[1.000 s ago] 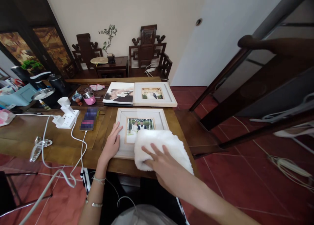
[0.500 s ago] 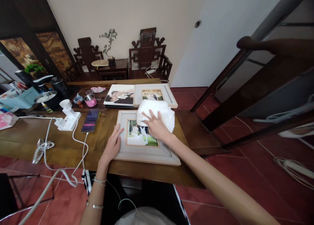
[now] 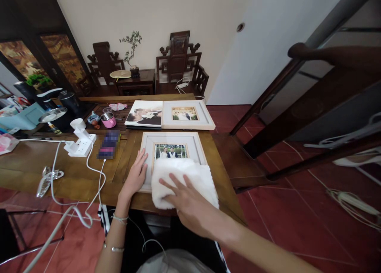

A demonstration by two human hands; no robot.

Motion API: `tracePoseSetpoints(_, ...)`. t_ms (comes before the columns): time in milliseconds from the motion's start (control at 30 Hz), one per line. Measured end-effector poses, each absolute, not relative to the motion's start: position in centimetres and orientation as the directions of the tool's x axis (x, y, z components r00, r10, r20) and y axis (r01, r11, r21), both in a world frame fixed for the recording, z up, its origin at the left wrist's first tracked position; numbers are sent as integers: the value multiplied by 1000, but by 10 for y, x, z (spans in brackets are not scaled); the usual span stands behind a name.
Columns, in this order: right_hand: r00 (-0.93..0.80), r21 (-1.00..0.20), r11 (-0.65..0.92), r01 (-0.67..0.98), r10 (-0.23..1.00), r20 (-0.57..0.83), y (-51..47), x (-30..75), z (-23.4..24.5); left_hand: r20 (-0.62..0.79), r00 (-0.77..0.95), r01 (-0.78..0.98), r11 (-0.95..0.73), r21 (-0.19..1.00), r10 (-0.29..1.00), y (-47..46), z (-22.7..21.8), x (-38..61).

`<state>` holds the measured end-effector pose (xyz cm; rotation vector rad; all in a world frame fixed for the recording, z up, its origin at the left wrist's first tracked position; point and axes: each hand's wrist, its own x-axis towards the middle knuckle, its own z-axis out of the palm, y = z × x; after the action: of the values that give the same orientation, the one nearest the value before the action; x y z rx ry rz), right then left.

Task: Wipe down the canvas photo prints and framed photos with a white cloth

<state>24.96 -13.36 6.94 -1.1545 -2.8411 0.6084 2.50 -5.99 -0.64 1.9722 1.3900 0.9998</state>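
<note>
The work in hand looks like wiping down a picture frame (image 3: 195,146), which lies flat on the bench (image 3: 116,177) near its front edge; the right hand (image 3: 187,199) rests on a fluffy white cloth (image 3: 196,173), its grip loose, fingers spread over the top and seemingly pressing more than pinching; the cloth covers the lower part of the photo (image 3: 169,150) and the frame's near right corner; the left hand (image 3: 136,173) has its fingers laid along the frame's left edge, its grip open and seemingly there to steady rather than lift; a second frame (image 3: 204,114) lies just beyond, beside a photo panel (image 3: 144,122); as I judge it, the next move calls for even, light pressure across the covered part, with the left hand bracing against sliding; the near edge and corner, hidden under the cloth, want care, since a snag there could shift the frame.
</note>
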Motion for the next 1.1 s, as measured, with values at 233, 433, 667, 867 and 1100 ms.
tracePoseSetpoints(233,-589,-191,584,789,807,37,-45,252,45,269,244,566,-363,740,931,-59,-11,22)
tracePoseSetpoints(433,-576,-186,566,803,818,4,-13,237,47,261,238,562,-351,749,936,-57,-13,21)
tracePoseSetpoints(667,-732,-320,665,675,658,-177,-83,237,81,266,205,550,-335,765,942,-57,-10,23)
tracePoseSetpoints(867,-765,-409,649,641,581,-277,-108,242,102,252,205,561,-325,761,946,-59,-5,24)
tracePoseSetpoints(1100,-657,-218,627,748,746,-108,-48,221,62,238,220,563,-322,761,946,-61,-3,24)
